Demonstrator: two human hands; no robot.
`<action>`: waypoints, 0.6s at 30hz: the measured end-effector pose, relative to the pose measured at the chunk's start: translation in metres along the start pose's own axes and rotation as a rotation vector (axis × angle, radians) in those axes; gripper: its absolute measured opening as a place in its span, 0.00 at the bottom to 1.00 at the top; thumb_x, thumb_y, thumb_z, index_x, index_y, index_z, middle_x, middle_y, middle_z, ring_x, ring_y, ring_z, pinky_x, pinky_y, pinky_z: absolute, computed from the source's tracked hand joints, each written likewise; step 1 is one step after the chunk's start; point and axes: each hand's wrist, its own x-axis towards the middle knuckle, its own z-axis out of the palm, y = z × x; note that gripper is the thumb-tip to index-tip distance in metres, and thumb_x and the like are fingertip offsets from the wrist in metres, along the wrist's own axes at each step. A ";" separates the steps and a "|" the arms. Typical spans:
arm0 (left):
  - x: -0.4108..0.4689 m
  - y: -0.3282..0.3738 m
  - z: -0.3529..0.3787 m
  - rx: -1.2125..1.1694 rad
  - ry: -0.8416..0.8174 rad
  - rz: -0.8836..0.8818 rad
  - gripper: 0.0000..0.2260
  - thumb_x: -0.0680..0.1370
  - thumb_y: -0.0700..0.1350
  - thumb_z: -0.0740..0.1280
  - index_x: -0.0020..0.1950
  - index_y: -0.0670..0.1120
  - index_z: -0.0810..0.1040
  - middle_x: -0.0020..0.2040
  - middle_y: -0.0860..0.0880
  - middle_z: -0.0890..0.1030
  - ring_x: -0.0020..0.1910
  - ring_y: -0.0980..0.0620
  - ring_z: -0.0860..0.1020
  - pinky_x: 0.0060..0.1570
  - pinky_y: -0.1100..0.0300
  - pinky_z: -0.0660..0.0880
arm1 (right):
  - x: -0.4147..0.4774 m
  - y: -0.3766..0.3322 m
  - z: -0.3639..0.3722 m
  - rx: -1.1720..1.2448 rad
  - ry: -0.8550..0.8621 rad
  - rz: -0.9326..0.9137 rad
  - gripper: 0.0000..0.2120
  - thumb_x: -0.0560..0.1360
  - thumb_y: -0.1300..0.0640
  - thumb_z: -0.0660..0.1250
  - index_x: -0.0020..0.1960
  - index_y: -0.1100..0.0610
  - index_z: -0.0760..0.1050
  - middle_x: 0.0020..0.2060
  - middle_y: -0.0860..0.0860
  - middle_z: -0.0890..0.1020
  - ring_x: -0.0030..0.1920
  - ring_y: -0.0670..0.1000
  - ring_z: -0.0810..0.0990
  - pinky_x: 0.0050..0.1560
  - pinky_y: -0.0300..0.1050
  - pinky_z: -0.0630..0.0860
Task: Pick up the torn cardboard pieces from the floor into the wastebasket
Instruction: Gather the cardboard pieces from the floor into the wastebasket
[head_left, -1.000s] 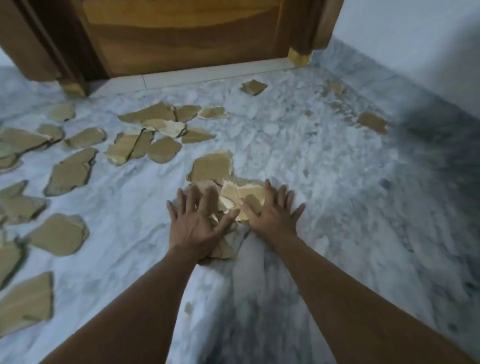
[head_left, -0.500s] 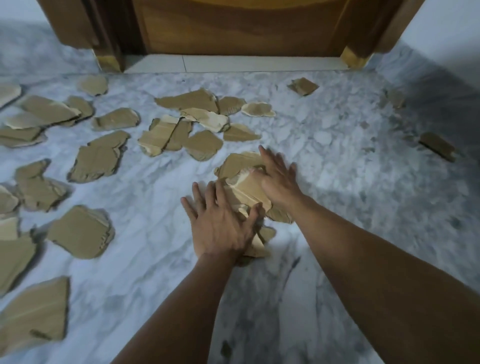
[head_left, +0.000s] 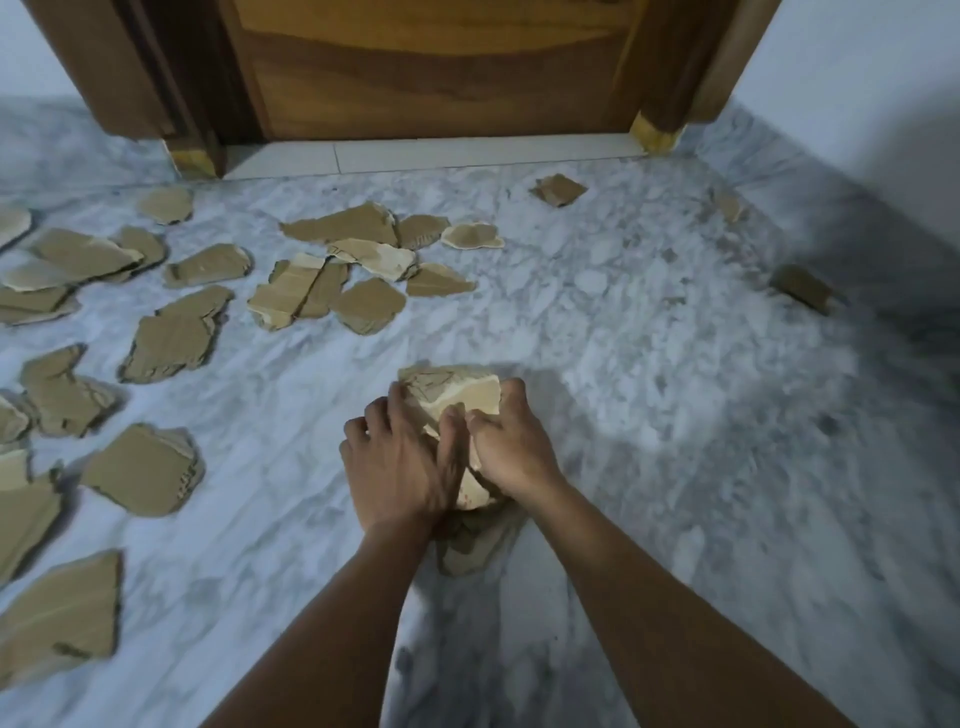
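Marble floor (head_left: 649, 322); scattered cardboard pieces (head_left: 171, 338)

Tan and pale-beige cardboard pieces (head_left: 171, 338) litter a white-and-grey veined marble floor (head_left: 623, 322); far behind, a brown wood-grain door (head_left: 431, 67) meets a bluish-white wall (head_left: 857, 67) at right.

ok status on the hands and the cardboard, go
Left hand and right hand clamped on a cardboard bundle. Many torn cardboard pieces on marble floor. Wastebasket not in view.
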 end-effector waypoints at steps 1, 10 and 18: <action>-0.006 0.002 -0.001 -0.020 -0.004 0.015 0.34 0.78 0.67 0.51 0.74 0.45 0.69 0.65 0.41 0.76 0.60 0.37 0.72 0.58 0.45 0.69 | -0.010 0.010 0.000 0.125 0.037 0.022 0.14 0.76 0.46 0.62 0.59 0.45 0.64 0.51 0.50 0.82 0.51 0.54 0.82 0.55 0.57 0.78; -0.074 0.101 -0.018 -0.578 -0.071 -0.013 0.19 0.77 0.58 0.67 0.66 0.54 0.74 0.62 0.51 0.71 0.51 0.47 0.79 0.48 0.58 0.68 | -0.085 0.062 -0.075 0.625 0.393 -0.033 0.10 0.78 0.65 0.66 0.58 0.57 0.73 0.50 0.52 0.82 0.50 0.53 0.83 0.51 0.49 0.82; -0.123 0.276 -0.068 -0.787 -0.027 0.277 0.20 0.76 0.58 0.68 0.65 0.52 0.74 0.57 0.51 0.70 0.39 0.60 0.73 0.46 0.61 0.67 | -0.151 0.048 -0.258 0.543 0.688 -0.160 0.12 0.78 0.59 0.67 0.60 0.53 0.71 0.50 0.50 0.81 0.49 0.49 0.81 0.51 0.45 0.78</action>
